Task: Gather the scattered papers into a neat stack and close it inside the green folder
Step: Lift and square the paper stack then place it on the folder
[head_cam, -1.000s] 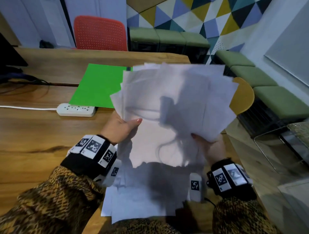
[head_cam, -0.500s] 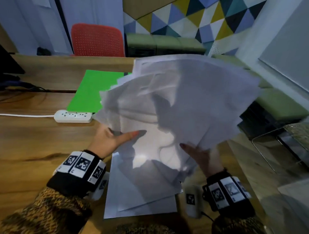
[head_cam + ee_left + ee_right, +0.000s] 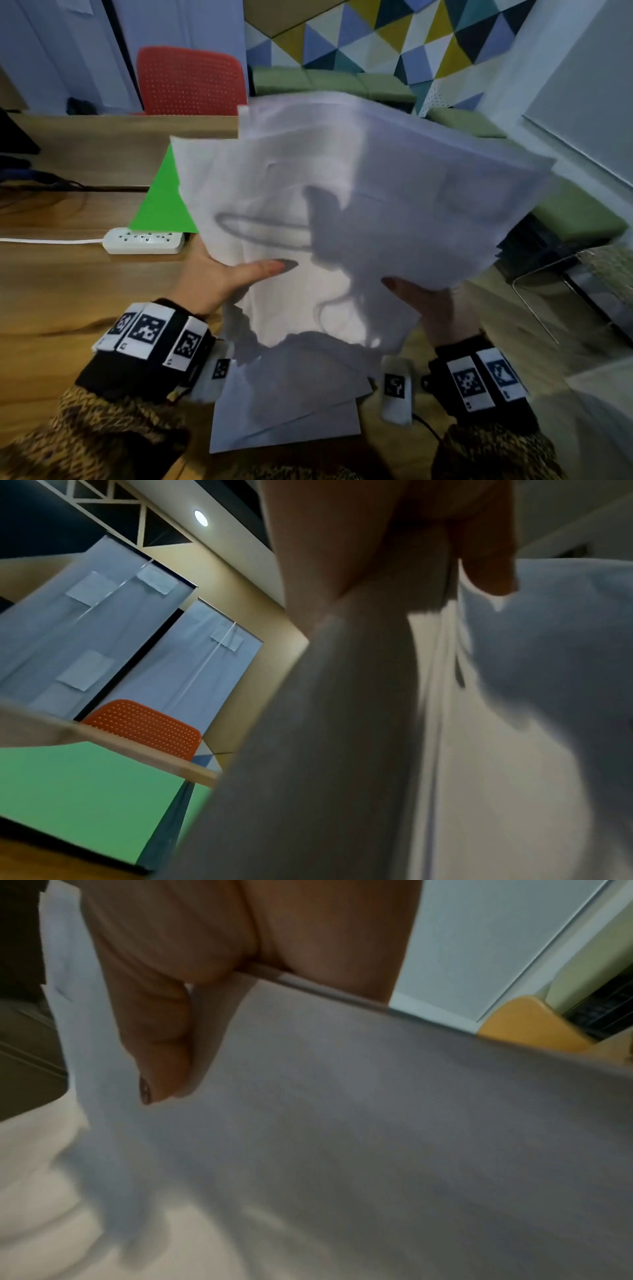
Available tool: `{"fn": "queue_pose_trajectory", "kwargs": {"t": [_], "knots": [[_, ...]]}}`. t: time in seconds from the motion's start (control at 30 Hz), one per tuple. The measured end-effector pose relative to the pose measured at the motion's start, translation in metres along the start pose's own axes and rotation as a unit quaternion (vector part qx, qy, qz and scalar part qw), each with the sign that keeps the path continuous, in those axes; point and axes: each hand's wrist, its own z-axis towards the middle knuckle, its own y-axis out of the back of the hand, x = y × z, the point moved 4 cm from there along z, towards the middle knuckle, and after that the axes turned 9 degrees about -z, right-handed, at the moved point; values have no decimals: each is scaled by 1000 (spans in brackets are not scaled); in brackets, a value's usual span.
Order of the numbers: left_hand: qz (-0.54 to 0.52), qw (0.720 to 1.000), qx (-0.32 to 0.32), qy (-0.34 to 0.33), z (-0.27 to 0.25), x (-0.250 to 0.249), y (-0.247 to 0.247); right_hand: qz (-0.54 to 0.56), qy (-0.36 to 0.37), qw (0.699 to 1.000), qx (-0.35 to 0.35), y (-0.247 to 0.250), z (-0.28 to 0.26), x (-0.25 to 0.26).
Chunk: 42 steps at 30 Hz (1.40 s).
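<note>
Both hands hold a loose sheaf of white papers (image 3: 359,205) up above the wooden table (image 3: 51,291). My left hand (image 3: 219,277) grips its left edge, thumb on top, fingers hidden beneath. My right hand (image 3: 431,301) pinches the lower right edge, thumb on the sheets. The wrist views show the same grips: left hand (image 3: 394,569) with papers (image 3: 514,723), right hand (image 3: 212,988) with papers (image 3: 377,1123). A few sheets (image 3: 284,411) lie flat on the table under the sheaf. The green folder (image 3: 161,205) lies further back on the left, partly hidden; it also shows as the green folder (image 3: 78,791).
A white power strip (image 3: 144,241) with its cable lies left of the papers, in front of the folder. A red chair (image 3: 191,82) stands behind the table. Green benches (image 3: 575,219) and a yellow chair back (image 3: 527,1023) are at the right, past the table's edge.
The sheaf has been drawn together from a wide fan into a tighter bundle and raised. Both hands shifted slightly along its lower edges. The sheets on the table stayed.
</note>
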Motion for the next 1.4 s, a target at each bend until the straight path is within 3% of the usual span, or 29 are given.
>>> {"fn": "queue_pose_trajectory", "kwargs": {"t": [0.03,0.1,0.2,0.3,0.4,0.5,0.6,0.67,0.73,0.8,0.87,0.97,1.03,1.13,1.3,1.4], "knots": [[-1,1000,-20,-2,1,-2,5,12,-7,1000,15,0,0,3],[-3,999,-37,-18,0,-3,14,10,-10,1000,-23,8,-3,1],[24,1000,-3,10,-8,0,13,12,-63,998,15,10,-9,-13],[32,998,33,50,-13,1,-2,2,-50,999,21,5,-10,-7],[23,1000,13,15,-7,-8,-6,-29,-3,1000,-10,13,-6,-4],[21,1000,-18,-2,0,-7,1,-20,-33,999,6,7,-10,-12],[15,999,-25,25,-3,15,1,-42,-77,994,61,-10,-16,-29],[21,999,-29,29,-4,24,-4,-26,-75,997,24,-12,-15,-35],[22,999,-33,27,2,25,-8,-24,-29,997,-67,-4,-12,-34],[-35,995,-80,40,12,31,4,-41,9,991,-124,6,-9,-32],[-92,978,-163,88,15,51,27,-43,27,989,-141,14,-8,-32],[86,923,-284,247,-2,111,77,-21,40,984,-172,24,-8,-25],[203,865,-241,389,-22,147,83,-10,35,984,-175,29,-8,-29],[369,787,-176,461,-38,160,72,-31,15,987,-159,39,-11,-39],[375,786,-179,457,-33,164,53,-72,-15,985,-157,41,-17,-45],[319,810,-212,443,-31,172,56,-76,-29,984,-157,42,-18,-49]]}}
